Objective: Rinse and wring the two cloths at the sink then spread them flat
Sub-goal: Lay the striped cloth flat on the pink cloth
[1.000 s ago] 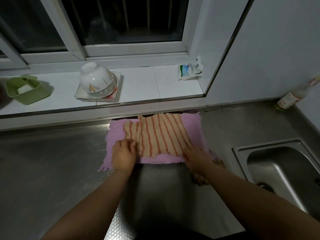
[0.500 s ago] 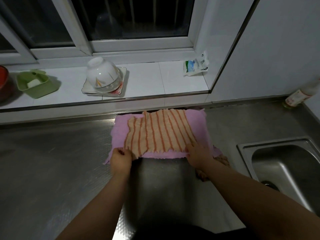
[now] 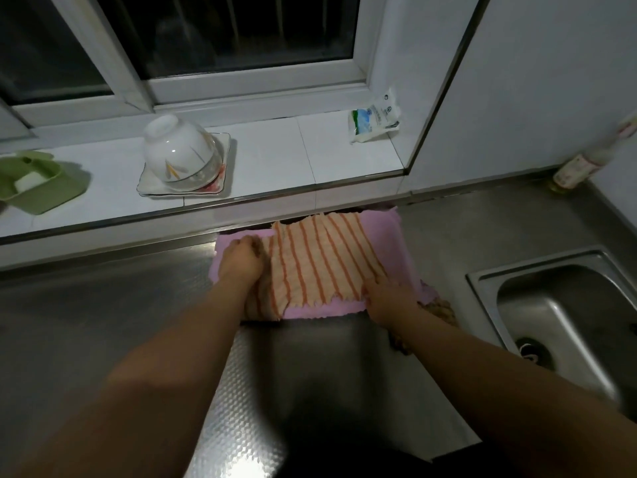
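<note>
Spreading step, near its end. Left of the sink (image 3: 551, 326), the pink cloth (image 3: 386, 236) lies flat on the steel counter (image 3: 103, 322), the orange-striped cloth (image 3: 320, 260) on top. Left hand (image 3: 241, 260) presses the striped cloth's left edge, right hand (image 3: 389, 294) its near right corner; finger positions unclear. Next, probably: smooth the bunched left edge.

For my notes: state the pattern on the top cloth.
Orange stripes on beige, striped cloth; head view.
</note>
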Demonstrator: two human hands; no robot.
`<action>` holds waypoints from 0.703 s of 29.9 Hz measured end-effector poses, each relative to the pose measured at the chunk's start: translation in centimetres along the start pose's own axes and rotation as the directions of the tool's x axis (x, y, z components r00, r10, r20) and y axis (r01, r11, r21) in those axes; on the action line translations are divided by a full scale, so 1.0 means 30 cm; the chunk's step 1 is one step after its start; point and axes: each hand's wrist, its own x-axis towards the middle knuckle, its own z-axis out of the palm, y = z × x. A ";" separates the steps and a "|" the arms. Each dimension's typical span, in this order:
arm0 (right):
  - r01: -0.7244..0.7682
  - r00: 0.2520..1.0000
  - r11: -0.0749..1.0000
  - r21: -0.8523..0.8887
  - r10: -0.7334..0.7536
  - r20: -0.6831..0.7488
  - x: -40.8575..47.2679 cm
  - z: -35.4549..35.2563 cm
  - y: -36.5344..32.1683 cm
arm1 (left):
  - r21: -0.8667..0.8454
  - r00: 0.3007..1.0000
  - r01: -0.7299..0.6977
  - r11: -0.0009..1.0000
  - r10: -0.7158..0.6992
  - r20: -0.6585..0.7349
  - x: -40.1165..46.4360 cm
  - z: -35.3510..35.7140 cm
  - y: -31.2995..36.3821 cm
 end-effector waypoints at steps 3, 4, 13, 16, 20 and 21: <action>0.016 0.999 0.999 0.029 -0.015 -0.031 -0.003 -0.005 0.002 | 0.075 1.000 -0.008 0.997 0.008 -0.007 0.017 0.020 0.004; 0.019 1.000 0.999 0.041 -0.018 -0.023 -0.002 -0.004 0.006 | 0.135 0.998 -0.056 0.989 0.060 -0.025 0.023 0.032 -0.008; 0.071 0.997 0.997 0.030 -0.070 -0.040 -0.025 0.027 0.041 | 0.218 0.993 -0.075 0.973 0.053 0.105 0.081 0.045 -0.109; 0.110 0.992 0.993 0.050 -0.106 -0.062 -0.054 0.035 0.062 | 0.160 0.998 -0.069 0.985 0.066 0.024 0.000 0.054 -0.068; -0.007 0.954 0.997 0.078 0.030 -0.299 -0.137 0.042 0.123 | 0.184 0.967 -0.225 0.957 0.243 -0.082 -0.145 0.105 0.030; -0.073 0.931 0.989 0.127 0.113 -0.347 -0.160 0.043 0.143 | 0.198 0.956 -0.267 0.943 0.285 -0.074 -0.178 0.127 0.055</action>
